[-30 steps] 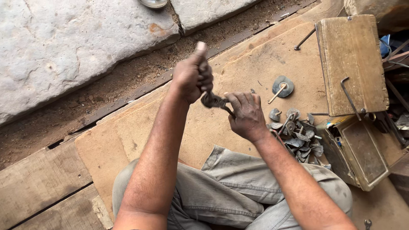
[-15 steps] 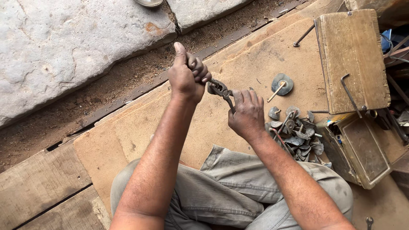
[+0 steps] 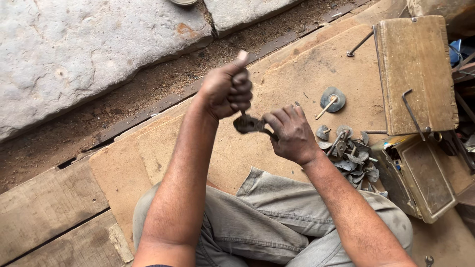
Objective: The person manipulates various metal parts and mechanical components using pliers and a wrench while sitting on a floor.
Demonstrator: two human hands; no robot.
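Between the hands, above the wooden board (image 3: 297, 69): a small dark metal part (image 3: 249, 123); left hand (image 3: 227, 91) clenched in a fist, thumb up, around a thin tool whose shaft meets the part; right hand (image 3: 292, 133) curled, fingertips pinching the part's other end; just right of the right hand, a heap of metal scraps (image 3: 354, 158); beyond it, a disc with a pin (image 3: 332, 99); farther right, an open wooden box (image 3: 415, 74).

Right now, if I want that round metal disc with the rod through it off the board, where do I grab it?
Take the rod, not the disc: the disc lies flat on the board, while the rod sticks out toward the lower left. Come from that side, probably clear of the parts pile.
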